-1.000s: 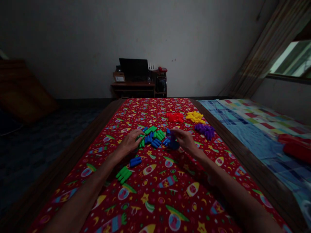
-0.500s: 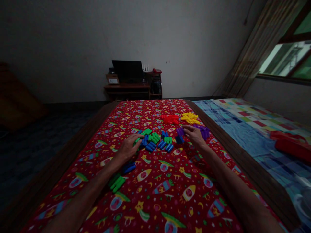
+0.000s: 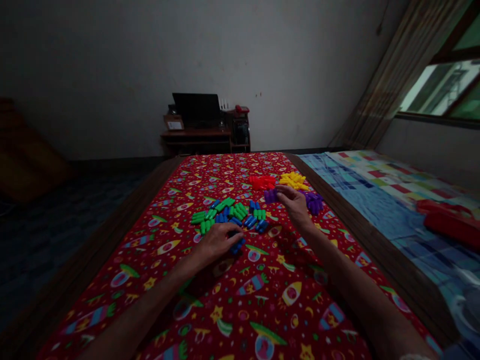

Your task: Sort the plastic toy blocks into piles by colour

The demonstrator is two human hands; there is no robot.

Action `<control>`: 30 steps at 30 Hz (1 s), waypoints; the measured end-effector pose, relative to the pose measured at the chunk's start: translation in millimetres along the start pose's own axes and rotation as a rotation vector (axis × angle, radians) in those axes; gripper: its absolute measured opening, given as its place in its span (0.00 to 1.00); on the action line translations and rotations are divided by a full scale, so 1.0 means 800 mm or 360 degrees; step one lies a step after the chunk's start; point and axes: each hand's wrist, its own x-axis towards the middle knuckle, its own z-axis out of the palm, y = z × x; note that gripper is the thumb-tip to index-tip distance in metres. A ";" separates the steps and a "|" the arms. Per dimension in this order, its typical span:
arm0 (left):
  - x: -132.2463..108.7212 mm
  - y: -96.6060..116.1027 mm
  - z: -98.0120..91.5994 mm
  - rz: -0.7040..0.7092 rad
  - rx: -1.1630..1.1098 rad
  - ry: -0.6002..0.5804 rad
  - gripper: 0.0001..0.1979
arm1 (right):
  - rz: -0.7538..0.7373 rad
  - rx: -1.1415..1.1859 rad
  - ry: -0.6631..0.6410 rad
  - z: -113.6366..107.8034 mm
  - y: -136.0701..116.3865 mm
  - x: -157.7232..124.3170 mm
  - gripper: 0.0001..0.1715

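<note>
My left hand (image 3: pixel 218 239) reaches over the front of a pile of blue and green toy blocks, its fingers closed on a blue block (image 3: pixel 238 243) near the cloth. The green blocks (image 3: pixel 225 204) lie mixed with blue blocks (image 3: pixel 250 221) just beyond that hand. Farther right, my right hand (image 3: pixel 295 204) pinches a purple block (image 3: pixel 270 196) between thumb and fingers. Behind this hand sits a group of purple blocks (image 3: pixel 314 203), partly hidden by it. Red blocks (image 3: pixel 262 182) and yellow blocks (image 3: pixel 293 180) lie in separate groups farther back.
A red patterned cloth (image 3: pixel 258 285) covers the long table, whose brown edge (image 3: pixel 375 250) shows at the right. Beside it is a bed with a checked cover (image 3: pixel 360 185) and a red bag (image 3: pixel 450 222). A desk with a monitor (image 3: pixel 198 110) stands by the wall.
My left hand has moved right and nearer to me, onto a blue block. My right hand has carried the purple block left and away. The blocks beside my left forearm no longer show there.
</note>
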 end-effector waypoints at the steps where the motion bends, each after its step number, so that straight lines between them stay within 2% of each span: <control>1: 0.002 -0.006 -0.005 -0.0003 0.0049 0.0033 0.14 | -0.0067 -0.0141 0.0112 -0.021 0.001 0.014 0.18; 4: 0.010 -0.030 -0.017 0.0006 0.0170 0.0167 0.14 | -0.0132 -0.0534 0.0411 -0.087 0.010 0.046 0.20; 7: 0.016 -0.052 -0.025 0.0055 0.0240 0.0283 0.13 | -0.0074 -0.0753 0.0515 -0.137 0.023 0.057 0.23; 10: 0.019 -0.064 -0.028 0.0101 0.0269 0.0362 0.13 | -0.0032 -0.0864 0.0546 -0.159 0.037 0.057 0.24; 14: 0.018 -0.068 -0.031 0.0128 0.0281 0.0417 0.14 | -0.0006 -0.1125 0.0543 -0.164 0.048 0.053 0.21; 17: 0.019 -0.075 -0.036 0.0120 0.0315 0.0442 0.15 | -0.0043 -0.1325 0.0551 -0.164 0.047 0.051 0.20; 20: 0.021 -0.092 -0.043 0.0093 0.0353 0.0508 0.15 | -0.0105 -0.1338 0.0587 -0.160 0.037 0.052 0.20; 22: 0.022 -0.109 -0.046 0.0043 0.0359 0.0565 0.17 | -0.0165 -0.1263 0.0599 -0.148 0.030 0.051 0.20; 24: 0.022 -0.127 -0.043 -0.0021 0.0350 0.0623 0.19 | -0.0194 -0.1103 0.0516 -0.125 0.026 0.045 0.20; 27: 0.018 -0.149 -0.031 -0.0147 0.0297 0.0708 0.24 | -0.0158 -0.0837 0.0094 -0.074 0.034 0.023 0.22; 30: 0.015 -0.156 -0.019 -0.0277 0.0198 0.0705 0.29 | -0.0233 -0.0831 -0.0417 -0.023 0.057 -0.007 0.24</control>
